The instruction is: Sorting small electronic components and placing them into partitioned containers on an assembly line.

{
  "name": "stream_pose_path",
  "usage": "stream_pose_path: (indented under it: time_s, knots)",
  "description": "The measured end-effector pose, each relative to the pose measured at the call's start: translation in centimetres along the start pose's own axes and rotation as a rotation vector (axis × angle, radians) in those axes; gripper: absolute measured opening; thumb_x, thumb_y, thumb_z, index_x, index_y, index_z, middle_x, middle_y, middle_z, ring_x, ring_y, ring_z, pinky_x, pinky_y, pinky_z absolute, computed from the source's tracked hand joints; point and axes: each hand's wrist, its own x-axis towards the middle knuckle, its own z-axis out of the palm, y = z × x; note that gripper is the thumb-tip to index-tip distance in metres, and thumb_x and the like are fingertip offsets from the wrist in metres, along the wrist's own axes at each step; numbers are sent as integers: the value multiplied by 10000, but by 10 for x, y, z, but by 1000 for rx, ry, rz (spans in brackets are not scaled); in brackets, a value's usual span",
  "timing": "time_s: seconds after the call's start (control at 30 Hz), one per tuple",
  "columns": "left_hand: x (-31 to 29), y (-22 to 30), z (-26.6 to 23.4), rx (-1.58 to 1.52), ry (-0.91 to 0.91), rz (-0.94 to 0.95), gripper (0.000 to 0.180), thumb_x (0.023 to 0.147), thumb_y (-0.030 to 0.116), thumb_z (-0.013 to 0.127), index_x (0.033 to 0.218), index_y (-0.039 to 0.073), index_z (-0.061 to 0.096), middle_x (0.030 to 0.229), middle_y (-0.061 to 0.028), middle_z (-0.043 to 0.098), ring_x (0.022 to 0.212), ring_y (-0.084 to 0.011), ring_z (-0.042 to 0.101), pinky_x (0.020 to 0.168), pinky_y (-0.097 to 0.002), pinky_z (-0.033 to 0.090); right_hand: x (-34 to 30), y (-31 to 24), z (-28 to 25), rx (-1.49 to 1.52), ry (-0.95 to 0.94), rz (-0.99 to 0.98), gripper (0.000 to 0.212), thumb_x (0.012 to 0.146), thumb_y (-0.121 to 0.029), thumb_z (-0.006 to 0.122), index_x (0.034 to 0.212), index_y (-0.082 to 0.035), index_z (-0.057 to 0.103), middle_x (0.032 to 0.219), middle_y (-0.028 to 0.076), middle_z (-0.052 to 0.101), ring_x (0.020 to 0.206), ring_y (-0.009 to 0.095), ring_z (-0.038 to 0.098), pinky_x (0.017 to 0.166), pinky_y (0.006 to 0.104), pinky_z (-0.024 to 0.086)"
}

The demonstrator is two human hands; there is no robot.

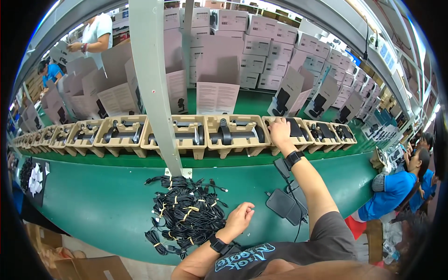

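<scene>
My right hand reaches to a tan moulded tray in the row. Its fingers are bent down at the tray's left part, beside a flat black piece; what they grip is hidden. My left hand hovers near the green bench, just right of a heap of black cables bundled with tan bands. Its fingers are loosely stretched, with nothing in them. The neighbouring tray on the left holds black, curved parts. Flat black pads and a thin cord lie on the bench under my right forearm.
A grey post rises from the bench ahead, left of centre. Open printed cartons stand behind the tray row, with stacked boxes beyond. People in blue shirts work at the right; another person stands far left.
</scene>
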Motion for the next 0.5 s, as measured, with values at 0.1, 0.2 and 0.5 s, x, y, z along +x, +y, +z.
stream_pose_path:
  time_s: [0.1,0.2,0.5]
  knots:
    - [-2,0,-3,-13,-22,-7,164,809,67,547,965,33,509,722,-57,542,525,-119,528,493,-258,427,1,6,8,246,-148,122,194,738,-179,593,869,-37,576,836,144,601,801,327,566,719,416,438]
    - [-6,-1,-8,-17,-29,-18,159,812,54,541,966,30,511,724,-55,544,531,-113,530,484,-248,430,5,2,0,443,-100,117,180,724,-162,596,878,-82,549,796,160,602,789,335,564,699,432,442]
    - [5,4,-20,-157,-151,-151,134,837,20,482,968,7,502,695,-34,549,529,-82,521,454,-211,407,-9,6,-18,139,-144,-23,146,735,-132,504,844,-110,599,895,107,581,898,274,538,750,390,408]
